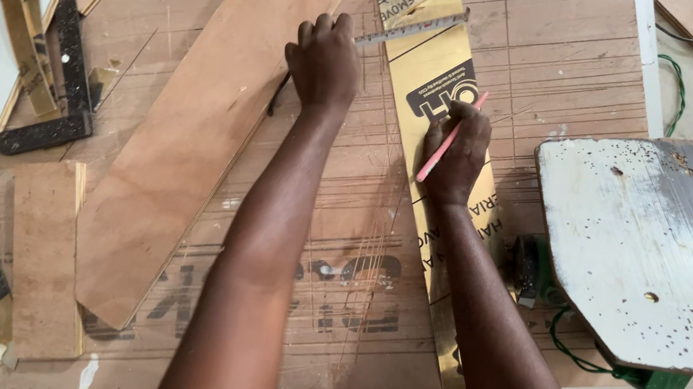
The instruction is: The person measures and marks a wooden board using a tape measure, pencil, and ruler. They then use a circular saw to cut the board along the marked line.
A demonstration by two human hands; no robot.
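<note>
Here the left hand [322, 61], fingers curled, presses the metal ruler [408, 30] flat while the right hand [457, 152] pinches a pink pencil [449, 141], marking the gold laminate strip [437, 171]; the next stroke likely requires a steady ruler.

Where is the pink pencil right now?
In the head view, the pink pencil is in the right hand, just right of centre, its tip on the gold laminate strip below the metal ruler pinned by the left hand.
</note>
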